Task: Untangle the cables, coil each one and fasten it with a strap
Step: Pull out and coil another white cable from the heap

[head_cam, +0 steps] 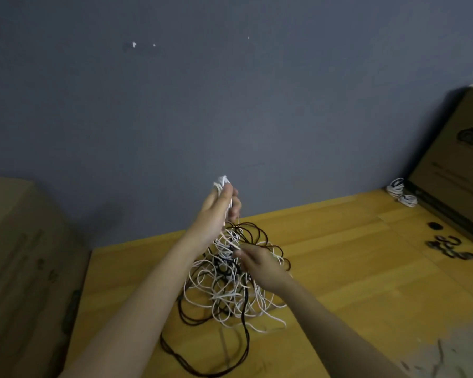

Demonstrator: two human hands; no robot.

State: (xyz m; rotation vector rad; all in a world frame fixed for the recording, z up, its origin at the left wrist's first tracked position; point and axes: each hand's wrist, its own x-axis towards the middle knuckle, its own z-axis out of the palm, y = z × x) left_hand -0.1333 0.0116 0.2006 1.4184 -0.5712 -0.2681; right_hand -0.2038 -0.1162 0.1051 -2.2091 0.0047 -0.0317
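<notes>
A tangle of white and black cables (230,290) lies on the wooden table (366,282) in the middle of the head view. My left hand (220,207) is raised above the tangle and grips a small bunch of white cable loops (222,181), whose strands run down into the pile. Lower and to the right, my right hand (257,264) pinches a white strand at the top of the tangle. A long black cable (243,347) trails from the pile toward the table's front edge.
Two coiled white cables (402,192) lie at the far right by a cardboard box (453,165). Several dark straps (451,248) are scattered on the table's right side. Another cardboard box (25,268) stands at the left. A grey wall is behind.
</notes>
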